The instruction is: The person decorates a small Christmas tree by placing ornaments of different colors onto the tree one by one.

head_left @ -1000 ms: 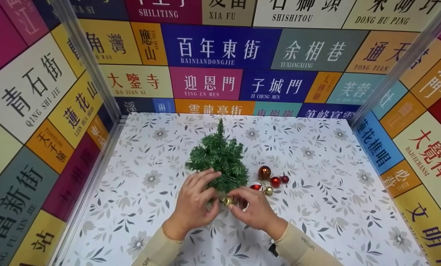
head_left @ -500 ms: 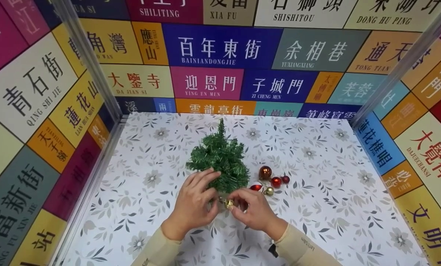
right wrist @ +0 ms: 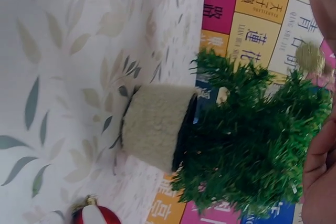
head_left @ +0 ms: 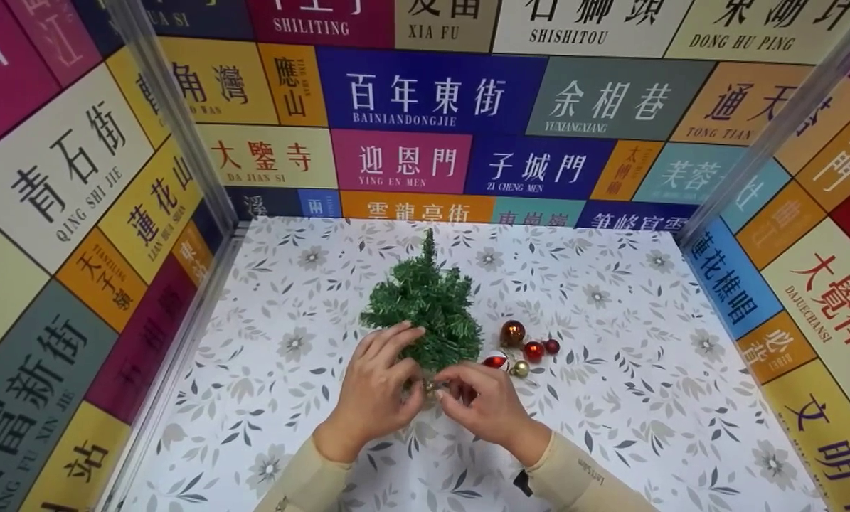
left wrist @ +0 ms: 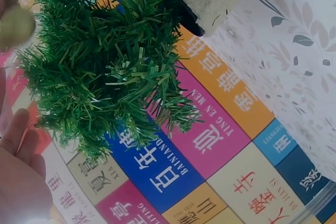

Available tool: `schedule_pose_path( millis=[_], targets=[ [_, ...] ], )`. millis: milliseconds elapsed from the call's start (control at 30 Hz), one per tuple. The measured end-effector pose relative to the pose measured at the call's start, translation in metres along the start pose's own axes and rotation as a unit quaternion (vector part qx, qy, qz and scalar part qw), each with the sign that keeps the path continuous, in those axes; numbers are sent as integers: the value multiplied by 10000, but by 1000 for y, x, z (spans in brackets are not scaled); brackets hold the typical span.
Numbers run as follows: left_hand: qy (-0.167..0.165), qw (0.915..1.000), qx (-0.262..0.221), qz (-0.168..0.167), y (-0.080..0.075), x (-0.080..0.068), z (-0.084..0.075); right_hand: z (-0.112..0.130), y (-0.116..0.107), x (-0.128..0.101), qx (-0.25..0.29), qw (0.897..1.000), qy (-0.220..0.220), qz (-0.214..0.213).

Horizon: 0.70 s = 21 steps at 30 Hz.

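Note:
A small green artificial Christmas tree [head_left: 425, 309] stands before me; its cream fleecy base [right wrist: 157, 124] shows in the right wrist view. Close in front of its lower branches my left hand [head_left: 375, 384] pinches with thumb and forefinger at a small gold ball ornament [right wrist: 310, 59], its other fingers lying over the branches. My right hand [head_left: 489, 400] meets it from the other side, thumb and forefinger also pinching at the ornament. Fingertips mostly hide the ornament in the head view; in the left wrist view the gold ball [left wrist: 17, 27] hangs beside the branches.
Right of the tree lie several baubles: a brown one [head_left: 512, 333], a red one [head_left: 533, 350], a dark red one [head_left: 552, 346], a gold one [head_left: 520, 368] and a red-and-white one [head_left: 496, 363]. A leaf-patterned cloth [head_left: 609, 427] covers the table, with sign-printed walls [head_left: 425, 92] around it.
The gold ornament has gone from plain view at my right fingertips to mostly hidden between both hands. My right fingertips have shifted slightly left; the tree and loose baubles stay put.

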<state>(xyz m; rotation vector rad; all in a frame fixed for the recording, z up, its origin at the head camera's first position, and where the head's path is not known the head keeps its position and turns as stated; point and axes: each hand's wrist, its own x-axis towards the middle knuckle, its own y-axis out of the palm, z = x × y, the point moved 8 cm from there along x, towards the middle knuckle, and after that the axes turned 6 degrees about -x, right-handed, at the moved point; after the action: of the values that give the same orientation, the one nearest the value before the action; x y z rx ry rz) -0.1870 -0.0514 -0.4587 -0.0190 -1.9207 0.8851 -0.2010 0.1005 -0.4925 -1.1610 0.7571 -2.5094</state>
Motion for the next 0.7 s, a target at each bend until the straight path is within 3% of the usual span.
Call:
schedule_pose_path(
  millis=[467, 700],
  targets=[
    [-89, 10000, -40, -15, 2, -1, 1, -2, 7, 5, -218, 9998, 11, -12],
    [-64, 9999, -105, -93, 2, -1, 0, 0, 9, 8, -108, 9995, -236, -190]
  ],
)
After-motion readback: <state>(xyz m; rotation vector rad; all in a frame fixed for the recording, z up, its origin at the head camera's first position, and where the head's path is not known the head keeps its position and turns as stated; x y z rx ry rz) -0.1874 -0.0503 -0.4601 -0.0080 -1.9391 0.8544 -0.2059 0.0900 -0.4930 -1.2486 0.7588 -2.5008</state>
